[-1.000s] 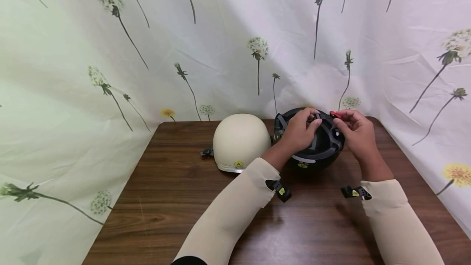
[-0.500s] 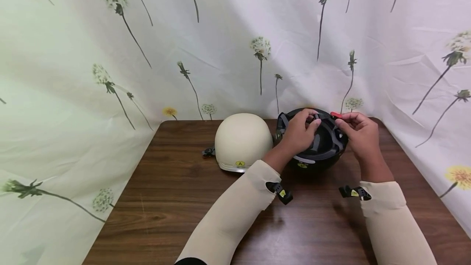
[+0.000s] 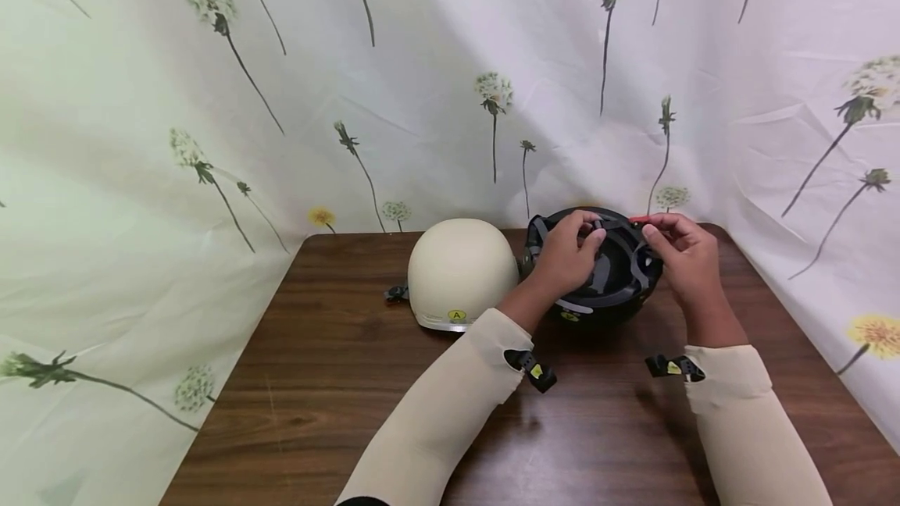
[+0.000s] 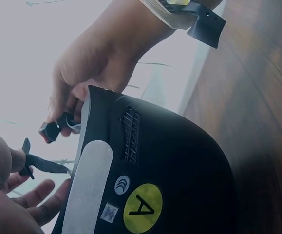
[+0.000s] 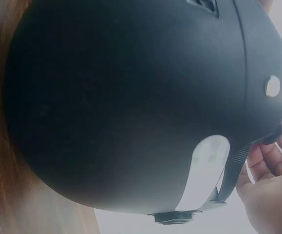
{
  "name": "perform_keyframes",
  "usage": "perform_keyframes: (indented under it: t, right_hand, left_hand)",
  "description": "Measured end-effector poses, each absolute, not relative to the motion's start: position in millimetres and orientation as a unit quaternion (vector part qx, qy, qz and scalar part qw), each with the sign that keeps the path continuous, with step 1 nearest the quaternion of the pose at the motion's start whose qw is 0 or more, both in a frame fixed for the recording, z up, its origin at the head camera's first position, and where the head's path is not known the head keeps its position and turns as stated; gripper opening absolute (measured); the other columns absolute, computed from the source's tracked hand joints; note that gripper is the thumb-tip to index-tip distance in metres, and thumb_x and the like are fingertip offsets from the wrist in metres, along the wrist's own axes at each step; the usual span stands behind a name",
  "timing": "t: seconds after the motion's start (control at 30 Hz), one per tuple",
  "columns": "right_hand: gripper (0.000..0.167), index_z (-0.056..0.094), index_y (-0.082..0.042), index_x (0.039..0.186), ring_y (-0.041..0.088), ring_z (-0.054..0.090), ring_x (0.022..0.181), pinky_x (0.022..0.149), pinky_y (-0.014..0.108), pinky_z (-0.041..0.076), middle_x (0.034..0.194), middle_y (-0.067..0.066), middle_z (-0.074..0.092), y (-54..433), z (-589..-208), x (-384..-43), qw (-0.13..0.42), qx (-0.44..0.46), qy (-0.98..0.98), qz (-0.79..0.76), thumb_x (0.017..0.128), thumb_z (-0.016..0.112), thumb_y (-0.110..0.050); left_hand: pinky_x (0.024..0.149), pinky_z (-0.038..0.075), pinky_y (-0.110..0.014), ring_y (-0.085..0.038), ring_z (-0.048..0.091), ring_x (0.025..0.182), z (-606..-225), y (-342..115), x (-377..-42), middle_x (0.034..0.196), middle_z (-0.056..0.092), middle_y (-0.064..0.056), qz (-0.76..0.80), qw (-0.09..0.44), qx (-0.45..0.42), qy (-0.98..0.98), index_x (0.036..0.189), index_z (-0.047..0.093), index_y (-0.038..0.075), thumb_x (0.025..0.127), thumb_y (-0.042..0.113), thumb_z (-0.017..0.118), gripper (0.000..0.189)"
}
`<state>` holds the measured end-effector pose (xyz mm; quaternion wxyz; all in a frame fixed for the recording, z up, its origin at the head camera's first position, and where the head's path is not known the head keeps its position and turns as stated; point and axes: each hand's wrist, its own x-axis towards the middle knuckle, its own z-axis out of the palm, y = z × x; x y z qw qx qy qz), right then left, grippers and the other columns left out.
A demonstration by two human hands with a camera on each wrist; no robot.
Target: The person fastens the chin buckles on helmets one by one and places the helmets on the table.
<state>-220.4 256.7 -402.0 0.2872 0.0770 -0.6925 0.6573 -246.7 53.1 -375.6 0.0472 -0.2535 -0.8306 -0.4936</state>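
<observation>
A black helmet (image 3: pixel 612 311) lies upside down at the back of the table, its lining and straps facing up. Over its opening, my left hand (image 3: pixel 566 260) pinches one end of the chin strap, whose black buckle prong (image 4: pixel 27 158) shows in the left wrist view. My right hand (image 3: pixel 689 260) holds the other buckle half (image 4: pixel 55 127), black with a red part, between thumb and fingers. The two buckle halves are apart. In the right wrist view, the helmet's shell (image 5: pixel 121 107) fills most of the picture and partly hides the fingers (image 5: pixel 272 161).
Left of the black helmet stands a cream helmet (image 3: pixel 460 268), dome up, with a dark strap buckle (image 3: pixel 396 293) sticking out on its left. Both rest on a brown wooden table (image 3: pixel 330 381). A white flower-patterned cloth (image 3: pixel 422 100) hangs behind.
My left hand has shifted slightly left, away from the right hand. The red buckle part has turned a little in my right hand. The black helmet has tipped slightly.
</observation>
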Motion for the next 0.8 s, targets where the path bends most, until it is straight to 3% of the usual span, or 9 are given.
perform_keyframes:
  t: [0.3,0.6,0.8]
  right_hand:
    - [0.015,0.074,0.002,0.113,0.014,0.064,0.094,0.082,0.015,0.054,0.111,0.005,0.071,252.4,-401.8,-220.0,0.313,0.095,-0.701,0.634,0.099,0.07,-0.002]
    - [0.012,0.071,0.008,0.108,0.009,0.064,0.1,0.091,0.016,0.051,0.105,0.005,0.067,249.2,-402.5,-220.9,0.328,0.152,-0.695,0.622,0.098,0.066,0.009]
    - [0.012,0.07,0.011,0.109,0.013,0.064,0.104,0.095,0.018,0.05,0.107,0.012,0.067,249.2,-403.9,-222.9,0.332,0.194,-0.696,0.606,0.098,0.064,0.012]
  left_hand:
    - [0.092,0.055,-0.027,-0.017,0.065,0.114,-376.7,53.5,-245.9,0.128,0.063,-0.005,-0.496,0.04,-0.243,-0.833,0.137,0.061,0.01,0.111,0.026,0.055,0.03]
    - [0.091,0.055,-0.026,-0.017,0.066,0.115,-376.5,57.5,-246.4,0.129,0.063,-0.005,-0.499,0.029,-0.229,-0.835,0.136,0.062,0.01,0.111,0.026,0.056,0.031]
    - [0.093,0.055,-0.026,-0.015,0.065,0.113,-375.5,58.8,-246.9,0.129,0.064,-0.005,-0.491,0.028,-0.231,-0.839,0.137,0.063,0.009,0.111,0.026,0.056,0.032]
